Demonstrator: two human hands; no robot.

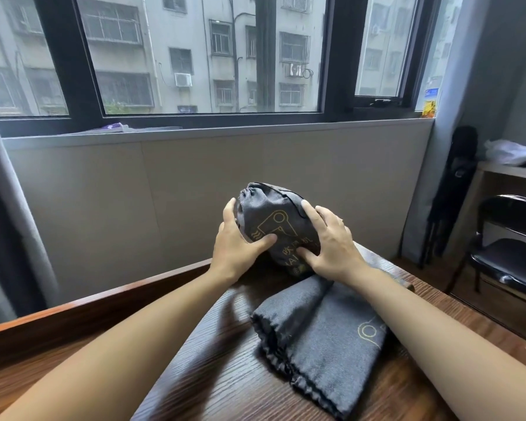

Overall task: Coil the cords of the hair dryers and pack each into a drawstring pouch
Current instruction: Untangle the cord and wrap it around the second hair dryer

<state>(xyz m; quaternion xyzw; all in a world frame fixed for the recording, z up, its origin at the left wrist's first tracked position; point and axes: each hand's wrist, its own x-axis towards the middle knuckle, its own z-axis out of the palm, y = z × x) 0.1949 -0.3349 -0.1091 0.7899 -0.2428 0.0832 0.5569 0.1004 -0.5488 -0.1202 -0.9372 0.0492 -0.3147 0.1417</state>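
Note:
A bulging grey drawstring pouch (272,215) with a gold hair-dryer print stands at the far edge of the wooden table (219,375), its mouth drawn closed at the top left. My left hand (236,246) grips its left side, thumb pressed on the front. My right hand (328,241) grips its right side, fingers curved over the top. A second grey pouch (322,338) with the same print lies nearer to me, partly under my right forearm. No hair dryer or cord shows.
The table's raised wooden edge (110,302) runs along the left. A beige wall and a large window lie beyond the table. A black chair (510,253) stands at the right, beside a shelf with a white plastic bag (513,153).

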